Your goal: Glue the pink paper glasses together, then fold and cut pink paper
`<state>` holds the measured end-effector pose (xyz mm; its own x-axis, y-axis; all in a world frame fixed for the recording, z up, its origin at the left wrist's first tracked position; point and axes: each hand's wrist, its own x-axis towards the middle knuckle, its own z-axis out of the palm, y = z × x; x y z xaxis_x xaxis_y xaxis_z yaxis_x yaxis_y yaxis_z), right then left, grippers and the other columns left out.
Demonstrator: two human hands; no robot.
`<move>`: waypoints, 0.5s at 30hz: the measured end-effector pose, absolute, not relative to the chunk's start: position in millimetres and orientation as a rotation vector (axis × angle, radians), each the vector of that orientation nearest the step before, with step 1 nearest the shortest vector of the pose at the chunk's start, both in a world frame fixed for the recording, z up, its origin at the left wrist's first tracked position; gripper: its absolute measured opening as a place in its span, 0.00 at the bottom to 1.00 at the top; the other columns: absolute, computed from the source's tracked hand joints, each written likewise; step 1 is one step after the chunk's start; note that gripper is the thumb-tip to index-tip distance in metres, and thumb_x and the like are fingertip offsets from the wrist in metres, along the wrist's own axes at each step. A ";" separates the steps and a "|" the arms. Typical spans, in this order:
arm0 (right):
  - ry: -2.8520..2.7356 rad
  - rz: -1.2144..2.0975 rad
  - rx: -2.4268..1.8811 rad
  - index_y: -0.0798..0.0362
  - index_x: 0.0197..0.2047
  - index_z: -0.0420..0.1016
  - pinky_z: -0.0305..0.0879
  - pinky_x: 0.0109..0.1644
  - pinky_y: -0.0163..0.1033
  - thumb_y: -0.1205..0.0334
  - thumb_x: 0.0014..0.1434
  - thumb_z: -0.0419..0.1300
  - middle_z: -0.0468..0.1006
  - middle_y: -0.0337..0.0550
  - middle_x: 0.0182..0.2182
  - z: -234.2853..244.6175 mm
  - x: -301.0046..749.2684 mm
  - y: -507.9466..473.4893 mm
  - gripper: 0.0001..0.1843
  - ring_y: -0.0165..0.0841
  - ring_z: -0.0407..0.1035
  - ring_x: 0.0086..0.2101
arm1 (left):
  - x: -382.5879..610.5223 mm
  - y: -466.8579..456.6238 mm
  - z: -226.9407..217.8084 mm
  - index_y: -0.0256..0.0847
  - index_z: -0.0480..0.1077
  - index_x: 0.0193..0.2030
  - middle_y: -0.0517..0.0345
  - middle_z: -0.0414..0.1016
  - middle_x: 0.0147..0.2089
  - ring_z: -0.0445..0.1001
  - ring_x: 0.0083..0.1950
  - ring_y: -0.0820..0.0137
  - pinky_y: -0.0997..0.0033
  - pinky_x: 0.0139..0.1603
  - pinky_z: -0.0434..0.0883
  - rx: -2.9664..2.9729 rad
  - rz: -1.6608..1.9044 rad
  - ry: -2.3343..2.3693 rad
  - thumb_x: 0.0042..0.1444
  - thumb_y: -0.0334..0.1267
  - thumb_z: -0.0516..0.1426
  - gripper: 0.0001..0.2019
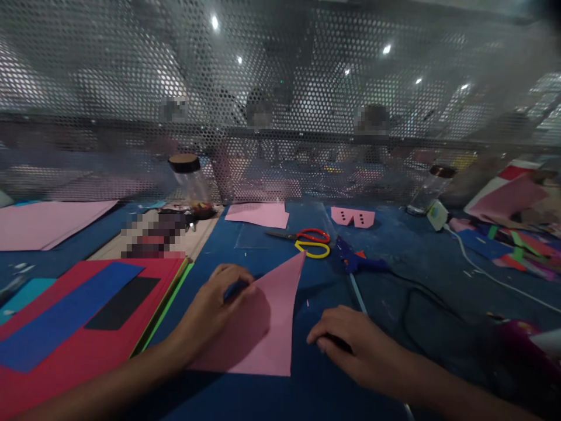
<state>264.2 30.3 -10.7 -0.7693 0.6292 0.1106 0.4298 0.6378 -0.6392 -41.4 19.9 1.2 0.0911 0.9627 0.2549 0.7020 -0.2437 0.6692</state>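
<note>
A pink paper sheet folded into a triangle lies on the blue table in front of me. My left hand rests on its left edge with fingers curled, pressing the fold. To the right, my right hand lies palm down on the table just beside the paper's lower right corner, fingers curled over something dark that I cannot make out.
A stack of red, blue and black sheets lies at the left. Red and yellow scissors, a blue glue gun with its cable, pink paper pieces, two jars and coloured scraps lie beyond. A perforated metal screen closes the back.
</note>
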 end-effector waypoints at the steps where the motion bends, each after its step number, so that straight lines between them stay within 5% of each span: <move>1: -2.498 0.866 -0.878 0.46 0.49 0.76 0.64 0.48 0.41 0.67 0.68 0.54 0.79 0.40 0.41 -9.3 263.8 30.3 0.12 0.34 0.72 0.41 | -39.2 16.9 5.6 0.45 0.73 0.39 0.57 0.79 0.41 0.75 0.46 0.61 0.62 0.48 0.73 1.935 0.915 1.609 0.66 0.48 0.53 0.13; 6: -2.162 1.088 -0.997 0.47 0.54 0.72 0.67 0.48 0.40 0.57 0.67 0.60 0.76 0.43 0.46 6.5 263.9 31.1 0.14 0.36 0.72 0.43 | -28.0 2.7 20.4 0.45 0.75 0.35 0.60 0.77 0.33 0.75 0.36 0.66 0.70 0.38 0.71 1.812 0.946 1.524 0.65 0.49 0.55 0.14; 15: -1.878 1.424 -0.792 0.50 0.55 0.72 0.69 0.46 0.41 0.40 0.69 0.53 0.77 0.46 0.45 19.1 268.4 26.0 0.24 0.36 0.72 0.39 | -21.1 -7.9 22.2 0.45 0.75 0.34 0.63 0.76 0.29 0.72 0.31 0.71 0.76 0.30 0.67 1.609 0.925 1.453 0.64 0.47 0.57 0.12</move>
